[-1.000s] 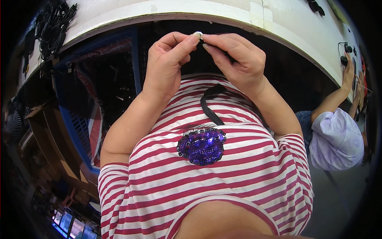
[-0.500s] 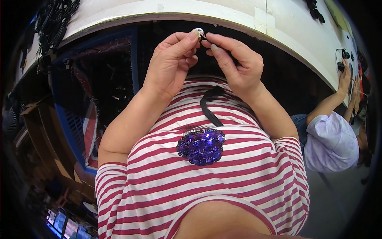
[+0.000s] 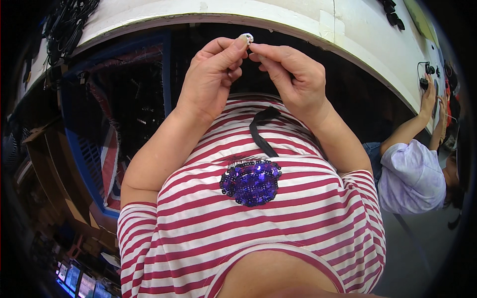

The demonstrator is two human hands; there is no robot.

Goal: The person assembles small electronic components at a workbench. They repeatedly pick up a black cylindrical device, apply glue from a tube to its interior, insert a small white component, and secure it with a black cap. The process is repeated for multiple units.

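Between the thumb and forefinger of my left hand (image 3: 208, 79) is a small white piece (image 3: 249, 37), raised just below the table's edge. What kind of part it is cannot be made out. My right hand (image 3: 300, 79) is closed in a pinch right beside it, thumb against forefinger, the tips close to the white piece. Whatever lies between those fingertips is too small and hidden to name.
A white table (image 3: 293, 20) curves across the top, with black cables (image 3: 74, 27) bundled at its left. At my left stand a blue crate (image 3: 167, 74) of dark parts and cardboard boxes (image 3: 59, 164). A co-worker in a pale purple shirt (image 3: 412, 174) handles a black part at right.
My right fingertips have shifted slightly left and turned in against the white piece, which my left hand still pinches. The dark strand seen between my hands before is no longer distinct.
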